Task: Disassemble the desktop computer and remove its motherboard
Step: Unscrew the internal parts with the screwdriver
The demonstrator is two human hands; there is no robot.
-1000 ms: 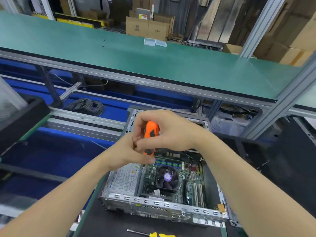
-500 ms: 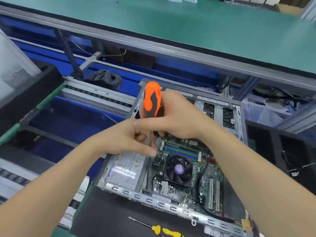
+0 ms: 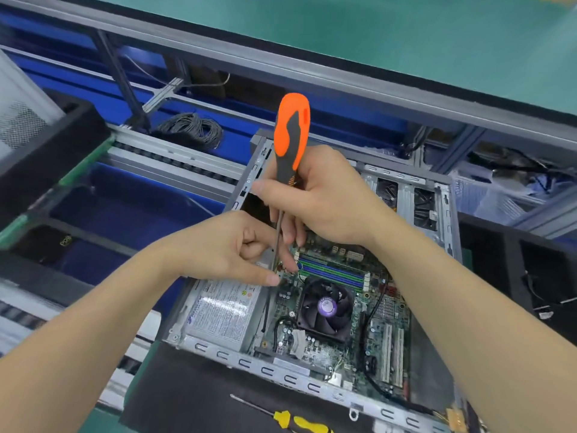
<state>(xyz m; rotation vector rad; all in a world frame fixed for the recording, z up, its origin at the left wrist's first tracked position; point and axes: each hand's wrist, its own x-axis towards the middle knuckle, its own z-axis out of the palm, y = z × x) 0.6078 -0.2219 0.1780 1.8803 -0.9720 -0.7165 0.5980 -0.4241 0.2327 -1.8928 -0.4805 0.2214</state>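
**Orange screwdriver (image 3: pixel 292 129) held upright over motherboard (image 3: pixel 359 326)**

The handle was gripped by the right hand (image 3: pixel 327 201). The shaft was pinched near its tip by the left hand (image 3: pixel 224 248). The motherboard was seated inside the open computer case (image 3: pixel 265 370).

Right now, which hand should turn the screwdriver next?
Right, probably. The right hand grips the screwdriver by its handle, upright over the motherboard; the left hand only steadies its shaft near the tip.
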